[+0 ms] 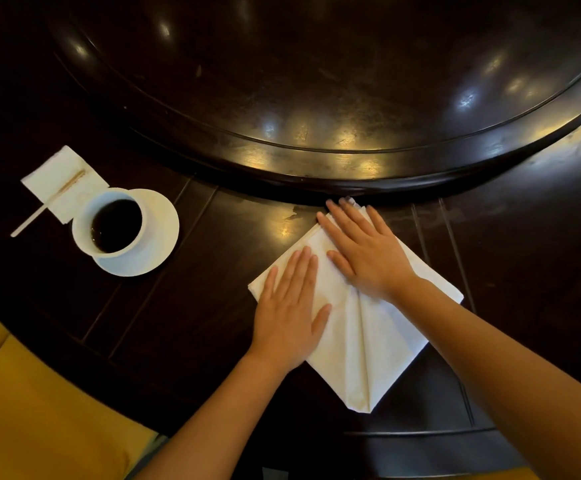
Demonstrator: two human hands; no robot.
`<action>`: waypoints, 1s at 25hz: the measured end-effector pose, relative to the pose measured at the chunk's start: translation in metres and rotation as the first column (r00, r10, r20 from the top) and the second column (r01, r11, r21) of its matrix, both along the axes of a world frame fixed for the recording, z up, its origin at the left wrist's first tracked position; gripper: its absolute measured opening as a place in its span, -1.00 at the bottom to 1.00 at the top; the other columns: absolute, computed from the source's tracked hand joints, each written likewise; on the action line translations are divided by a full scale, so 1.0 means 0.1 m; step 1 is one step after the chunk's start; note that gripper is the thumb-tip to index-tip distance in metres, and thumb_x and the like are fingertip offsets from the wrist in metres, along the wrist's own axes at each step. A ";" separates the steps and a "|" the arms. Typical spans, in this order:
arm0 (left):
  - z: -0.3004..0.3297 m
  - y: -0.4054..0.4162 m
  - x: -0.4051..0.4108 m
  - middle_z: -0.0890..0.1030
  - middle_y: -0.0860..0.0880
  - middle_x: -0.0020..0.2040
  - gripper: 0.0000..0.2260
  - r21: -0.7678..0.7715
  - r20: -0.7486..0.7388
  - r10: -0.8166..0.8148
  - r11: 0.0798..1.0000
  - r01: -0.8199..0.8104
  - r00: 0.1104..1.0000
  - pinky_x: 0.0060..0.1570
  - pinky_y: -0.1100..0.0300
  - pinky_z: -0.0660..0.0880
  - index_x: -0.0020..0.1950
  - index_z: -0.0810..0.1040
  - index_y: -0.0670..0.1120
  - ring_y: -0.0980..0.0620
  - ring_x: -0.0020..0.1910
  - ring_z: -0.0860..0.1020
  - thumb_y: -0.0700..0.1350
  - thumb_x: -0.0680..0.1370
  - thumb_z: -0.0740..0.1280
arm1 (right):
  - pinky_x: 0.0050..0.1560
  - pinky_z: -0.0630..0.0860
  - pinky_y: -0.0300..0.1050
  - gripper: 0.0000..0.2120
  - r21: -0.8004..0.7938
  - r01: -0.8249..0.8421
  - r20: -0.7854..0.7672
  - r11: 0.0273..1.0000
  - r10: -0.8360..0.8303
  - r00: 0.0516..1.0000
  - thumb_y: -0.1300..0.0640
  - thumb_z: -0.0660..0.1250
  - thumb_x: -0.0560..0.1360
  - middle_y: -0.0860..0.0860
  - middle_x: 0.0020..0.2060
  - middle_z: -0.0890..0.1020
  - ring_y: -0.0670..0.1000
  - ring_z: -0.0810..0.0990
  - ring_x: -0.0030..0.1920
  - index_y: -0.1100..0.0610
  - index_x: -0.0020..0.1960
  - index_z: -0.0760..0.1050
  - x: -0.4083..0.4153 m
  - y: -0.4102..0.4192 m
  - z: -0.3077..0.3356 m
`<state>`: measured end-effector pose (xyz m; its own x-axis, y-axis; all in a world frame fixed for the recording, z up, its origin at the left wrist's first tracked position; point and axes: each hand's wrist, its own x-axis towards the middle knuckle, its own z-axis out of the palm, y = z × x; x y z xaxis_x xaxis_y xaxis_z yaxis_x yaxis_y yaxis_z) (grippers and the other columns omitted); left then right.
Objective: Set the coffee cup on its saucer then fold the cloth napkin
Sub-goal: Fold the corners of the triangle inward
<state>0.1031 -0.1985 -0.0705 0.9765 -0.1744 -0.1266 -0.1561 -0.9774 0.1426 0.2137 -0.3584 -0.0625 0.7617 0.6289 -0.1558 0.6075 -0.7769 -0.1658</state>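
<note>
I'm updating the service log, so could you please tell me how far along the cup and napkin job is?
Done: the coffee cup sits on its saucer. In hand: the left hand and right hand press flat on the partly folded cloth napkin, which still shows loose pleats. Left: finishing and tidying the fold.

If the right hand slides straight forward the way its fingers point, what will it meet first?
Probably the raised dark rim of the turntable. The right hand lies flat on the cloth napkin, fingertips near its far corner, almost at that rim.
</note>
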 end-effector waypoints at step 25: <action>0.18 -0.07 -0.75 0.15 -0.11 0.52 -0.44 -0.199 0.031 -0.751 0.642 0.741 0.659 0.43 0.06 -0.14 0.50 0.08 -0.15 0.04 0.51 -0.12 0.09 0.57 0.06 | 0.47 -0.21 0.07 -0.43 -0.050 0.041 0.017 0.998 -0.040 0.999 -0.18 -0.23 0.56 0.04 0.52 -0.03 0.04 -0.17 0.50 0.02 0.51 -0.13 -0.09 0.03 -0.02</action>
